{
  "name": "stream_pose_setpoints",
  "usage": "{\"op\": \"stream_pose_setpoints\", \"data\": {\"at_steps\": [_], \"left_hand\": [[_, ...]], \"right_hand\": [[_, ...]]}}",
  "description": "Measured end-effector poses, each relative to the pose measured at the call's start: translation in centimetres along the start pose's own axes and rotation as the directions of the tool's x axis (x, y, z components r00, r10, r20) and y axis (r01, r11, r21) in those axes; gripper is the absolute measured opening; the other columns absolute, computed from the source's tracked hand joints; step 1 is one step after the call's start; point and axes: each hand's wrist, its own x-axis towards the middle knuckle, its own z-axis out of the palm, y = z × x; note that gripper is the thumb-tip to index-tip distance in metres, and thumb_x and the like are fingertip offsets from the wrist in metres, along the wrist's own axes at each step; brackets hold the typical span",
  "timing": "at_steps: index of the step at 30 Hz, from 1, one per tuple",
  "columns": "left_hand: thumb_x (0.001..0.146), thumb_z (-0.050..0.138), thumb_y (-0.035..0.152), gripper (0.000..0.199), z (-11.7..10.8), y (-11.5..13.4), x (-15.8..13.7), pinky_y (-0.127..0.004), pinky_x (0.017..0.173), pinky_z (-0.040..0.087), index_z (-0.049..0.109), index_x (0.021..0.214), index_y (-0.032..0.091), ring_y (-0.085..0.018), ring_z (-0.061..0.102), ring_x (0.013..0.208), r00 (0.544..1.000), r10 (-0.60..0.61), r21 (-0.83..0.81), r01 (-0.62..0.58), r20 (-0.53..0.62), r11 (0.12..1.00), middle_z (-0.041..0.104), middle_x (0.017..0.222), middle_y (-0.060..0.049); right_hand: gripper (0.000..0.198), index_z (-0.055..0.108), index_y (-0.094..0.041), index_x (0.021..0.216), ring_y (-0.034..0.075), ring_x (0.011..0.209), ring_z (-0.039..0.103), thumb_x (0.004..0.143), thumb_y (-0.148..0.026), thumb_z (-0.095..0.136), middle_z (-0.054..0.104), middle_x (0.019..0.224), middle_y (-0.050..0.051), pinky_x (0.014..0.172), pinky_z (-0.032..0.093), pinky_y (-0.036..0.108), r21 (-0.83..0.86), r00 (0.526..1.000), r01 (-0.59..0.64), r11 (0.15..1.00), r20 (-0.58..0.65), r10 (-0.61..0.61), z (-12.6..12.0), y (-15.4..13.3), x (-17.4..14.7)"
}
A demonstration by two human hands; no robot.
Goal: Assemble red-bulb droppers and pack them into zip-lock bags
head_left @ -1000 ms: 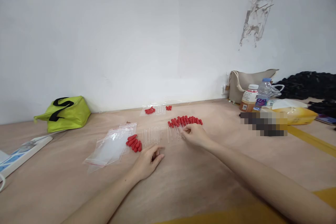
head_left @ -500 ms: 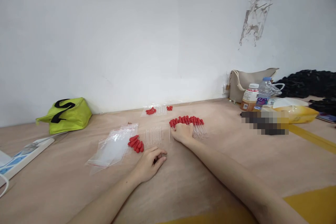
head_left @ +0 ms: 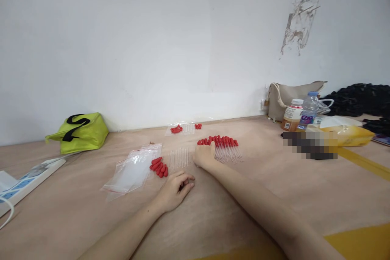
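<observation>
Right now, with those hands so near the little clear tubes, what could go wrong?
The right hand is at the row of red-capped tubes, so it might knock some crooked. The left hand is close to the bare tubes and red pile; a slip could scatter them.

On table (head_left: 195,227): carry bag (head_left: 91,135), left, behind power strip (head_left: 27,182). Zip bags (head_left: 132,170), left of loose bulbs (head_left: 159,167); tubes (head_left: 179,159), right of bulbs; droppers (head_left: 224,142), right of tubes. Filled packet (head_left: 168,131), behind tubes. Bottles (head_left: 293,114), right, before handbag (head_left: 276,107); tissue pack (head_left: 350,135), right of bottles.
</observation>
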Motion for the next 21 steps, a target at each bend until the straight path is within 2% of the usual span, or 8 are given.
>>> {"op": "stream_pose_setpoints", "data": {"at_steps": [2, 4, 7, 9, 11, 13, 17, 21], "left_hand": [[0.083, 0.045, 0.026, 0.017, -0.3, -0.1, 0.1, -0.023, 0.06, 0.041, 0.059, 0.09, 0.019, -0.014, 0.053, 0.067, 0.999, -0.008, 0.009, 0.008, -0.046, 1.0, 0.056, 0.075, -0.002], [0.083, 0.044, 0.026, 0.017, -1.4, -0.7, 0.3, -0.024, 0.063, 0.041, 0.058, 0.085, 0.018, -0.014, 0.053, 0.069, 0.984, -0.048, 0.067, 0.061, -0.172, 0.996, 0.058, 0.076, -0.002], [0.08, 0.045, 0.029, 0.017, -4.4, -3.1, 0.6, -0.027, 0.065, 0.04, 0.056, 0.072, 0.018, -0.017, 0.054, 0.07, 0.888, -0.155, 0.223, 0.272, -0.434, 0.936, 0.058, 0.071, -0.002], [0.074, 0.05, 0.032, 0.016, -6.5, -5.2, 0.5, -0.029, 0.066, 0.039, 0.056, 0.068, 0.018, -0.02, 0.054, 0.074, 0.808, -0.246, 0.292, 0.45, -0.535, 0.844, 0.058, 0.072, -0.003], [0.072, 0.051, 0.035, 0.018, -8.0, -6.9, 0.3, -0.03, 0.064, 0.039, 0.059, 0.069, 0.019, -0.022, 0.056, 0.074, 0.797, -0.353, 0.3, 0.534, -0.489, 0.791, 0.059, 0.073, -0.003], [0.072, 0.051, 0.038, 0.021, -8.5, -8.0, 0.0, -0.029, 0.062, 0.039, 0.06, 0.071, 0.019, -0.022, 0.057, 0.075, 0.789, -0.428, 0.288, 0.576, -0.44, 0.765, 0.06, 0.076, -0.004], [0.074, 0.051, 0.04, 0.023, -8.0, -8.4, 0.1, -0.03, 0.06, 0.038, 0.061, 0.072, 0.019, -0.024, 0.058, 0.076, 0.787, -0.466, 0.278, 0.591, -0.404, 0.758, 0.062, 0.078, -0.006], [0.073, 0.053, 0.037, 0.022, -7.5, -8.1, 0.3, -0.031, 0.06, 0.037, 0.061, 0.071, 0.017, -0.026, 0.058, 0.078, 0.781, -0.484, 0.288, 0.606, -0.395, 0.742, 0.063, 0.079, -0.008]], "right_hand": [[0.022, 0.066, -0.01, 0.08, 0.025, 0.079, 0.06, 0.075, -0.017, 0.046, 0.066, 0.081, 0.018, 0.086, 0.018, 0.044, -0.005, 1.0, 0.0, 1.0, 0.028, 0.0, 0.0, -0.4, 0.3], [0.022, 0.066, -0.01, 0.077, 0.025, 0.077, 0.06, 0.075, -0.016, 0.045, 0.066, 0.079, 0.018, 0.086, 0.02, 0.043, -0.004, 0.999, 0.015, 1.0, 0.04, -0.015, -0.2, -0.6, 0.3], [0.024, 0.064, -0.01, 0.078, 0.024, 0.074, 0.06, 0.078, -0.022, 0.043, 0.066, 0.08, 0.017, 0.081, 0.026, 0.04, 0.005, 0.998, 0.051, 0.999, 0.03, -0.051, -0.9, 0.0, -0.9], [0.027, 0.061, -0.01, 0.083, 0.023, 0.077, 0.058, 0.081, -0.026, 0.04, 0.065, 0.083, 0.016, 0.077, 0.03, 0.037, 0.015, 0.996, 0.092, 0.996, -0.011, -0.092, -1.6, 1.4, -2.5], [0.026, 0.057, -0.011, 0.084, 0.022, 0.078, 0.056, 0.083, -0.027, 0.037, 0.063, 0.082, 0.014, 0.07, 0.032, 0.033, 0.031, 0.979, 0.181, 0.983, -0.096, -0.177, -2.1, 3.5, -4.4], [0.023, 0.052, -0.013, 0.081, 0.019, 0.072, 0.054, 0.085, -0.028, 0.035, 0.061, 0.079, 0.011, 0.064, 0.033, 0.029, 0.068, 0.941, 0.298, 0.952, -0.191, -0.281, -2.1, 6.0, -6.3], [0.02, 0.045, -0.017, 0.076, 0.015, 0.062, 0.048, 0.087, -0.029, 0.033, 0.057, 0.072, 0.005, 0.057, 0.032, 0.025, 0.175, 0.909, 0.337, 0.925, -0.316, -0.271, -0.8, 10.2, -8.7], [0.018, 0.041, -0.018, 0.073, 0.014, 0.061, 0.047, 0.087, -0.027, 0.033, 0.055, 0.069, 0.003, 0.059, 0.032, 0.026, 0.239, 0.873, 0.367, 0.899, -0.423, -0.244, 0.3, 11.7, -8.9]]}}
